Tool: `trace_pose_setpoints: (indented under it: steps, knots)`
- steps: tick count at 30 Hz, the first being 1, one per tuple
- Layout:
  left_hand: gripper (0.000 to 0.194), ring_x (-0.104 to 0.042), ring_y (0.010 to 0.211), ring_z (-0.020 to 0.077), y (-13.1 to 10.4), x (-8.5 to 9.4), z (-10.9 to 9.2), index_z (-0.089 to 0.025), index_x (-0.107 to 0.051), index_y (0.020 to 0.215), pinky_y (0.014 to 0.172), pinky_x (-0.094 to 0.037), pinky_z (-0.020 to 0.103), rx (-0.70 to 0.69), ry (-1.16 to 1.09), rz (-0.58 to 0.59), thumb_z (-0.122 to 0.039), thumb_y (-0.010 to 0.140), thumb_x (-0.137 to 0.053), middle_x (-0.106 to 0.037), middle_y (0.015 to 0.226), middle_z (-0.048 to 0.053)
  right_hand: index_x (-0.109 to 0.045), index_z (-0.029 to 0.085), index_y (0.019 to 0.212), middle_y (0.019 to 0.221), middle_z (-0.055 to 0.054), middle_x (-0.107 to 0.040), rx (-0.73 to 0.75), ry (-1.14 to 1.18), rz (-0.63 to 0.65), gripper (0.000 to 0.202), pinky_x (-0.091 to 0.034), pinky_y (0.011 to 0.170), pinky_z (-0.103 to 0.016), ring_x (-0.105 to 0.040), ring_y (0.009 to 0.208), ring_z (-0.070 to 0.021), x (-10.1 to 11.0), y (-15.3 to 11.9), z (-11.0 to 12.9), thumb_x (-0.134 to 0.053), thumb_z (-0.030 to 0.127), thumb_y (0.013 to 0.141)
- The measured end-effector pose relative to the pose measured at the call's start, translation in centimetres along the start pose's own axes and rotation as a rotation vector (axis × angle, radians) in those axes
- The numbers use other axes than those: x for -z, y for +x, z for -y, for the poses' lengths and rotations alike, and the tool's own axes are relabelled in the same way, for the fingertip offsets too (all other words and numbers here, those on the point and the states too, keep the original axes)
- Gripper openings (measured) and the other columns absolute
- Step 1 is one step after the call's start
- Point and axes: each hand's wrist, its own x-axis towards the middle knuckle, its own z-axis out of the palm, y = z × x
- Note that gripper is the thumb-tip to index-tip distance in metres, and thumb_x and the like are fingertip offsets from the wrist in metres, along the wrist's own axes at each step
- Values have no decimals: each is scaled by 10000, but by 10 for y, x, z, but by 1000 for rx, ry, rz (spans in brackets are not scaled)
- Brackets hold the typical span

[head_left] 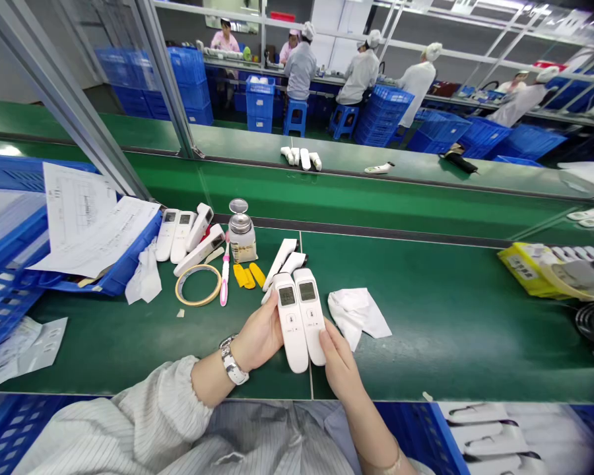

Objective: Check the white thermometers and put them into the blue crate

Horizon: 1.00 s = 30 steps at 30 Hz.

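My left hand (261, 335), with a watch on the wrist, holds a white handheld thermometer (292, 336) by its left side. My right hand (340, 361) grips a second white thermometer (313, 323) along its lower right side. The two devices lie side by side, touching, with their dark screens facing up. Just behind them, more white devices (280, 260) rest on the green table (426, 316). A crumpled white cloth (355, 313) lies right of my right hand.
Behind my left hand are a tape roll (198, 285), pink-white toothbrush (224, 274), yellow finger cots (248, 276), metal-topped bottle (242, 237) and several thermometers (182, 236). Blue bin with papers (113, 280) at left; yellow box (527, 269) at right. People sit beyond the frame.
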Motion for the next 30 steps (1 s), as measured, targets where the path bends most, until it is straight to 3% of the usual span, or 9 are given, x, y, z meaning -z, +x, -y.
trace_pose_setpoints:
  steps: [4, 7, 12, 14, 17, 20, 24, 27, 30]
  knots:
    - [429, -486, 1137, 245, -1, 2, 1, -145, -484, 1197, 987, -366, 397, -7, 12, 25, -417, 876, -401, -566, 1195, 105, -513, 212, 1213, 1215, -66, -564, 27, -23, 17, 394, -390, 964, -394, -466, 1163, -256, 2, 0, -1, -409, 421, 896]
    - [346, -551, 1023, 223, -2, 6, 3, -169, -501, 1149, 907, -424, 379, -89, 135, 43, -299, 830, -531, -610, 1096, 88, -468, 221, 1251, 1201, -60, -568, 59, -78, 74, 379, -423, 919, -362, -444, 1183, -249, 3, -1, 0, -378, 375, 917]
    - [365, -576, 826, 145, -1, 11, 6, -182, -521, 1024, 802, -451, 302, -201, 415, -76, -188, 699, -687, -624, 931, 34, -405, 212, 1302, 1037, -78, -614, 157, -331, 150, 388, -474, 742, -326, -583, 888, -212, -1, -5, -2, -350, 296, 928]
    - [355, -570, 821, 142, 0, 13, 7, -175, -520, 985, 798, -451, 304, -219, 463, -124, -196, 682, -702, -617, 923, 30, -470, 190, 1247, 950, -87, -605, 254, -490, 65, 357, -463, 724, -342, -568, 840, -213, 1, -3, -7, -363, 275, 917]
    - [368, -565, 852, 147, 2, 15, 9, -180, -512, 996, 817, -449, 315, -231, 481, -137, -202, 681, -699, -610, 952, 31, -554, 155, 1144, 1007, -129, -557, 425, -757, -228, 316, -414, 823, -430, -512, 961, -261, 16, 5, -14, -410, 268, 887]
    - [395, -557, 904, 159, 3, 16, 10, -186, -510, 1032, 845, -444, 325, -231, 519, -135, -210, 683, -695, -602, 1016, 43, -567, 145, 1133, 1149, -175, -496, 400, -958, -416, 349, -358, 863, -536, -439, 1074, -344, 39, 17, -19, -497, 307, 832]
    - [393, -558, 881, 153, 2, 17, 11, -190, -509, 1027, 836, -450, 318, -252, 595, -150, -230, 683, -694, -599, 995, 35, -626, 180, 1021, 920, -101, -593, 322, -910, -275, 248, -468, 721, -394, -567, 844, -242, 49, 18, -15, -454, 256, 860]
    - [391, -558, 899, 160, 1, 16, 11, -190, -506, 1030, 835, -453, 318, -278, 630, -127, -240, 688, -690, -594, 1012, 43, -622, 201, 1023, 879, -54, -582, 413, -813, -205, 244, -478, 636, -268, -573, 734, -150, 31, 11, -4, -426, 205, 879]
    - [394, -559, 907, 165, 1, 15, 11, -185, -509, 1030, 832, -456, 315, -305, 665, -116, -243, 686, -693, -597, 1013, 50, -629, 215, 1044, 854, -50, -554, 550, -763, -122, 258, -462, 607, -256, -551, 719, -142, 10, 12, 4, -454, 172, 860]
